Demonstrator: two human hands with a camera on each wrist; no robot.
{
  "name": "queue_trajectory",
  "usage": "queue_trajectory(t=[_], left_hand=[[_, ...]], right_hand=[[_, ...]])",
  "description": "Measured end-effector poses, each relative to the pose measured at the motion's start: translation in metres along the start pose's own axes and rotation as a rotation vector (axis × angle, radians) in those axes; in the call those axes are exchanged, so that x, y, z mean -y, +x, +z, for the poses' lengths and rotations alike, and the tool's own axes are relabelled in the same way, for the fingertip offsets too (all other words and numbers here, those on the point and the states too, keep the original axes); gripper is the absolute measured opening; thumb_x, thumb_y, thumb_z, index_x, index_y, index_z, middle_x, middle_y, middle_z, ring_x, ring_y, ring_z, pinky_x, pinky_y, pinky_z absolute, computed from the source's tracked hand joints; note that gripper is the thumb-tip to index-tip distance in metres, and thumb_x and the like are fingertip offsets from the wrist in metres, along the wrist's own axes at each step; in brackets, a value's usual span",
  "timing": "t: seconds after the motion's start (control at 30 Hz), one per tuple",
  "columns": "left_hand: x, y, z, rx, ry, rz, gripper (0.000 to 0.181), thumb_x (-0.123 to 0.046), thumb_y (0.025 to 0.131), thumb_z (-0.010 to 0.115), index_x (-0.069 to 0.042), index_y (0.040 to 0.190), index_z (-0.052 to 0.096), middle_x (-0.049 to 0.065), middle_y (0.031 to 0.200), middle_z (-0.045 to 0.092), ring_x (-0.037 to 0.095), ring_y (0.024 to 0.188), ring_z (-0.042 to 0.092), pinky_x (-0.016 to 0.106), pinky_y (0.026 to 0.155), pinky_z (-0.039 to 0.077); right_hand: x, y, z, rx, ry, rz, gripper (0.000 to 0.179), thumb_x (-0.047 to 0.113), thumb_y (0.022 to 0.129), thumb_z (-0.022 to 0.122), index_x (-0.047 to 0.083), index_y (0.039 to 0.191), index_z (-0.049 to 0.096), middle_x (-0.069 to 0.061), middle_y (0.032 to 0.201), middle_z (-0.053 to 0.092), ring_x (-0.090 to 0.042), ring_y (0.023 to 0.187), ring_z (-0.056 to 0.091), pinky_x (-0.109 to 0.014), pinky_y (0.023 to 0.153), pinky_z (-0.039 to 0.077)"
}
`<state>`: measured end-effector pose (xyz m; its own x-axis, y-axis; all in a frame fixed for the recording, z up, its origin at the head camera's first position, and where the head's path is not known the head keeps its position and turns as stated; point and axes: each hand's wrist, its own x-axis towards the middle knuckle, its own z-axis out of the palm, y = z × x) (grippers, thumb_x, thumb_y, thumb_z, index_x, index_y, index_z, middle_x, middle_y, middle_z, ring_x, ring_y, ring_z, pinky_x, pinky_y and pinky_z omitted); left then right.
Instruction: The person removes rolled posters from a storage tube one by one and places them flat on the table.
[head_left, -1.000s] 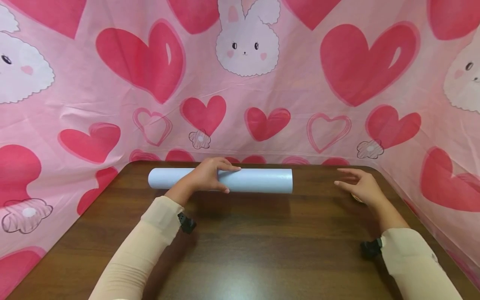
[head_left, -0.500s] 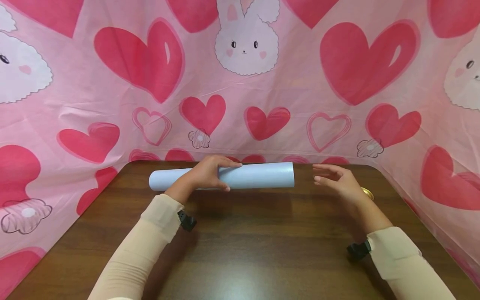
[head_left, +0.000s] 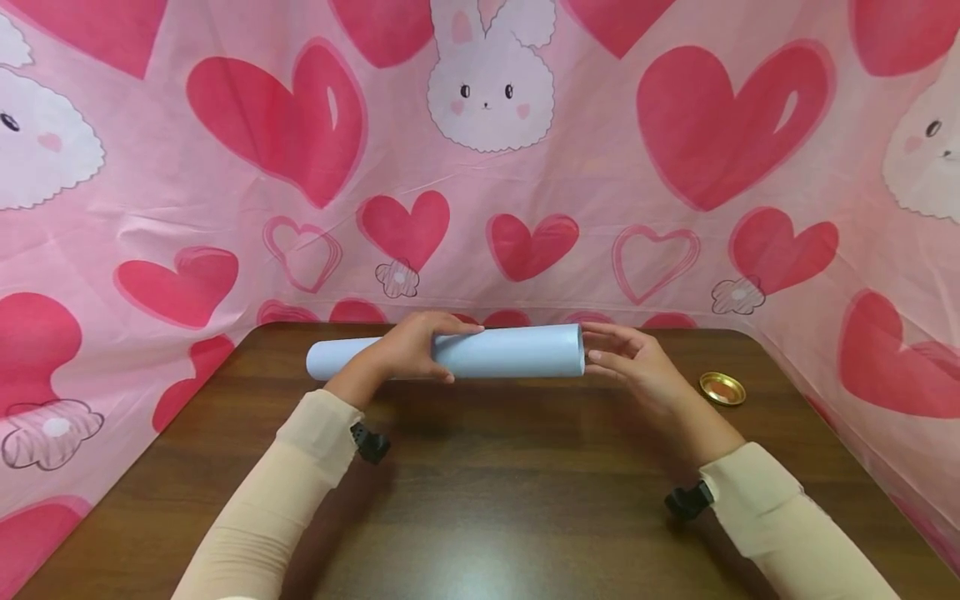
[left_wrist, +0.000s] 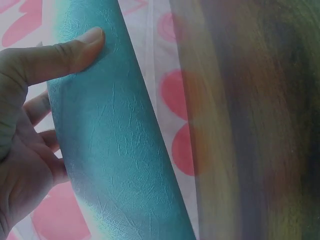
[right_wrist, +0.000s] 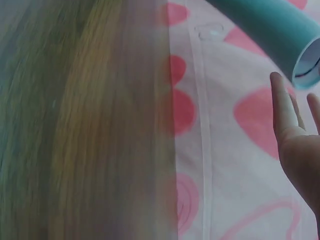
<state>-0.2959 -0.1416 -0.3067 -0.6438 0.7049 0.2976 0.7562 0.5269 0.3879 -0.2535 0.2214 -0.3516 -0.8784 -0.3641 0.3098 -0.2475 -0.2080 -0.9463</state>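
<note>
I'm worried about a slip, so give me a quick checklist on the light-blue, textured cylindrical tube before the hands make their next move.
1. Bare left hand grips the light-blue, textured cylindrical tube: ok.
2. Bare right hand is at the tube's open right end: ok.
3. Right hand has a firm hold: not ok; its fingers look extended, not curled round the tube.
4. Shiny gold-coloured round dish is apart from the tube and both hands: ok, it lies off to the right.
5. Whole tube is off the dark brown wood-grain table: cannot tell; contact under the left end is not clear.
</note>
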Motion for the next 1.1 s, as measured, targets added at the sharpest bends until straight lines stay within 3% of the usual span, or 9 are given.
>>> queue_trajectory(t=[0.37, 0.53, 0.77, 0.93, 1.1], left_hand=[[-0.005, -0.002, -0.004, -0.008, 0.010, -0.021, 0.077, -0.014, 0.064, 0.092, -0.023, 0.134, 0.062, 0.002, 0.125, 0.063, 0.020, 0.115, 0.057, 0.042, 0.097, 0.049], [-0.007, 0.001, -0.002, -0.011, 0.005, 0.034, 0.077, -0.014, 0.063, 0.093, -0.022, 0.133, 0.063, 0.002, 0.125, 0.064, 0.019, 0.116, 0.057, 0.040, 0.098, 0.047], [-0.009, 0.004, -0.001, 0.001, -0.008, 0.057, 0.077, -0.015, 0.063, 0.093, -0.022, 0.134, 0.062, 0.002, 0.125, 0.063, 0.019, 0.116, 0.056, 0.038, 0.096, 0.049], [-0.011, 0.003, -0.001, 0.013, 0.012, 0.041, 0.077, -0.015, 0.063, 0.093, -0.022, 0.134, 0.062, 0.003, 0.125, 0.063, 0.019, 0.116, 0.057, 0.036, 0.096, 0.049], [-0.012, -0.001, -0.001, 0.037, 0.010, -0.018, 0.077, -0.017, 0.066, 0.092, -0.025, 0.135, 0.061, 0.002, 0.125, 0.062, 0.018, 0.114, 0.056, 0.035, 0.090, 0.052]], right_hand=[[0.007, 0.006, 0.020, -0.060, -0.165, -0.081, 0.037, -0.015, 0.083, 0.066, 0.011, 0.109, 0.065, -0.001, 0.103, 0.066, -0.017, 0.091, 0.063, -0.028, 0.077, 0.055], [0.007, 0.009, 0.028, -0.187, -0.257, -0.149, 0.035, -0.018, 0.076, 0.069, 0.011, 0.095, 0.063, 0.004, 0.088, 0.065, -0.012, 0.082, 0.060, -0.022, 0.073, 0.052], [0.008, 0.010, 0.038, -0.349, -0.451, -0.220, 0.017, -0.018, 0.077, 0.067, -0.005, 0.085, 0.058, 0.004, 0.076, 0.061, -0.006, 0.074, 0.056, -0.018, 0.064, 0.050], [0.023, 0.001, 0.048, -0.346, -0.570, -0.281, 0.011, -0.017, 0.079, 0.067, -0.012, 0.088, 0.063, -0.011, 0.079, 0.067, -0.002, 0.071, 0.060, -0.016, 0.064, 0.052], [0.031, -0.006, 0.057, -0.403, -0.623, -0.263, 0.012, -0.015, 0.080, 0.068, -0.015, 0.092, 0.068, -0.028, 0.086, 0.069, 0.004, 0.071, 0.062, -0.014, 0.064, 0.052]])
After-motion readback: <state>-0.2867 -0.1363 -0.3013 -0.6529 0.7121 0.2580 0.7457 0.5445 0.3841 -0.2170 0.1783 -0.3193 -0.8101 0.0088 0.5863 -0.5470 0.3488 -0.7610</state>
